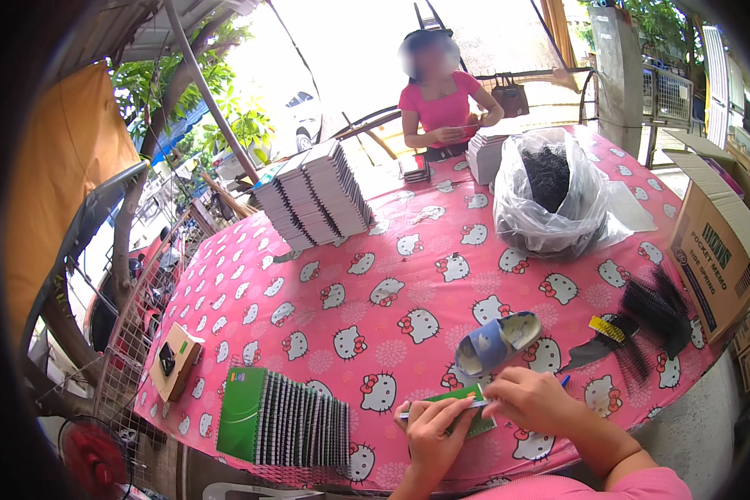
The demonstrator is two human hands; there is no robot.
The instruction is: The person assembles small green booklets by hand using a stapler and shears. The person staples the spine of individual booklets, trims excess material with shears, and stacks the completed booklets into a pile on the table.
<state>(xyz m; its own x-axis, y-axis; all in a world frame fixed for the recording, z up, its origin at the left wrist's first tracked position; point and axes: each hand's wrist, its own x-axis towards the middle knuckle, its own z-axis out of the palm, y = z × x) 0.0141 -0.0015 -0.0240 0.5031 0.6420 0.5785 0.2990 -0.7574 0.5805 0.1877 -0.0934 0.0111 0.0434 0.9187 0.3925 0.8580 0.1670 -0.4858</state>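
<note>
The green notebook [482, 425] lies at the lower middle of the frame, on the pink cat-print cloth [333, 275], partly covered by both hands. The left hand [438, 429] is half closed, its fingers curled over the notebook and holding it. The right hand [521, 402] is bent, its fingertips drawn close together at the notebook's edge; whether they pinch a page, the cover or a coil is too small to tell.

The step looks like fine work along that edge. To do it well, the left hand should press firmly enough to keep pages and cover square, while the right makes small, even movements and never forces a snag that could bend a page.

Just beyond the hands lies a blue slipper [498, 343]; a blue pen [565, 381] shows by the right hand. At lower left stands a stack of green notebooks [243, 414]. Toward the right edge lie loose black coils [657, 312], beside a carton [717, 242]. Farther up are a clear bag [521, 212] of black stuff, a white stack [312, 200] and, at top centre, a co-worker [442, 104].
</note>
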